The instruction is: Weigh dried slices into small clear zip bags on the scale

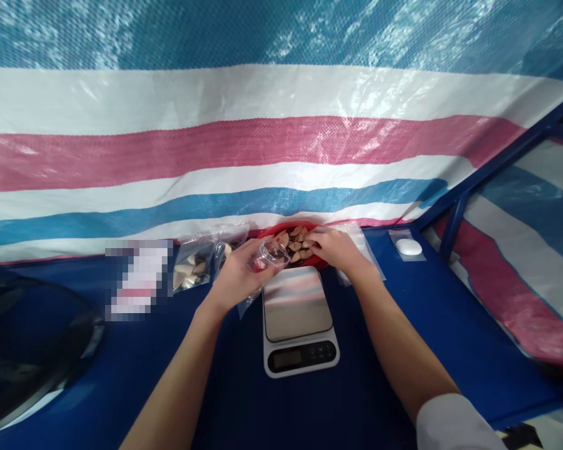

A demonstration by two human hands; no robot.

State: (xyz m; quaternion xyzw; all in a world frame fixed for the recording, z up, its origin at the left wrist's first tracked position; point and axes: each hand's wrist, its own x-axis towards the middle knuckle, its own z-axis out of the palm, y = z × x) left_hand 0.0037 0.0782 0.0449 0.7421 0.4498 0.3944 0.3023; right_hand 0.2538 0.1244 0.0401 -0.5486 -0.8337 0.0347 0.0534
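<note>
My left hand is wrapped around a small clear plastic cup, tilted with its mouth toward the right. Beside the cup, a red basket holds many brown-and-pale wedge-shaped pieces. My right hand reaches over the basket's right side, its fingers closed together down among the pieces; whether a piece is between the fingertips is hidden. Just in front of both hands lies a digital kitchen scale with a bare metal plate and a dark display.
Clear bags of pale pieces lie to the left, near a pixelated card. Right of the basket are a flat clear bag and a white oval object on a small bag. A dark round object stands left. Striped sheeting hangs behind.
</note>
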